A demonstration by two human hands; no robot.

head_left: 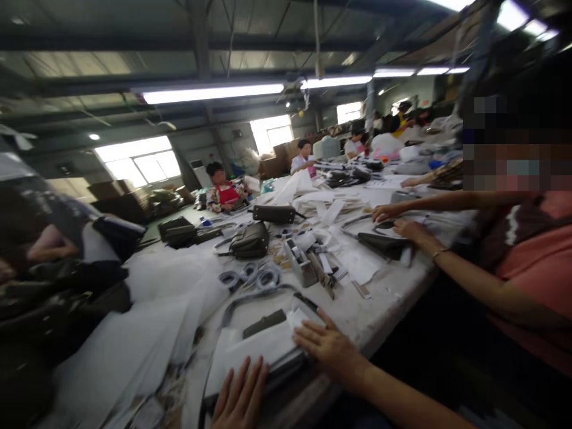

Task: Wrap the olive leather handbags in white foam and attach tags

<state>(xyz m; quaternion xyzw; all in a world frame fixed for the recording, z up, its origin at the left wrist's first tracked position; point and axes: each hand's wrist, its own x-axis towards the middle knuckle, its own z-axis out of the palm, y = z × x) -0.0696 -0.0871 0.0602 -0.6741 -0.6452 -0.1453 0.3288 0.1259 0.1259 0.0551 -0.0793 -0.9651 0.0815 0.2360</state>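
The person's left hand (241, 396) lies flat at the near edge of the table (384, 298), fingers straight and slightly apart, gripping nothing. It presses on a pale flat piece (263, 348) that sits at the near edge, directly in front of the person. The right hand (328, 345) rests on the right end of the same piece, with the fingers stretched out to the left and close together, palm down, and nothing clamped in them. A dark strip (264, 323) lies on the piece just beyond the fingertips, and a grey strap (257, 296) curves around its far side.

Farther along are rolls of tape (250, 276), a small grey box (300, 262) and a dark handbag (250, 240), with a second dark bag (273, 213) behind it. White sheets (134, 345) spill over the near left (they crowd that side of the piece).

On the right a co-worker in an orange top (536, 268) reaches across the table. Both of that person's hands (404, 226) are on a dark bag part (384, 245), well apart from the wearer's hands. More people sit at the far end, too blurred to tell what they hold.
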